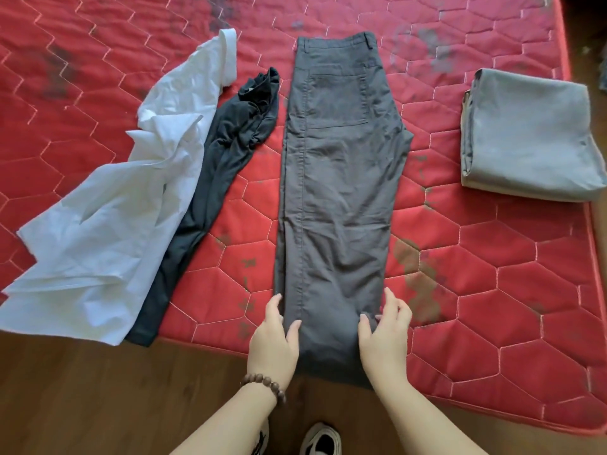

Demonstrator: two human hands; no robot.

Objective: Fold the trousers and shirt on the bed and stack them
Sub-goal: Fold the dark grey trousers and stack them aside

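Dark grey trousers (341, 178) lie lengthwise on the red quilted mattress (492, 290), folded leg over leg, waistband at the far end and back pocket up. Their cuffs hang over the near mattress edge. My left hand (274, 339) touches the left side of the trouser legs near the cuffs, thumb on top of the cloth. My right hand (384, 330) rests on the right side, fingers lightly bent on the fabric. A crumpled white shirt (124, 205) lies unfolded at the left.
A black garment (210, 198) lies in a long strip between the shirt and the trousers. A folded light grey garment (528, 139) sits at the mattress's right edge. Wooden floor (98, 389) and my shoe (320, 440) are below.
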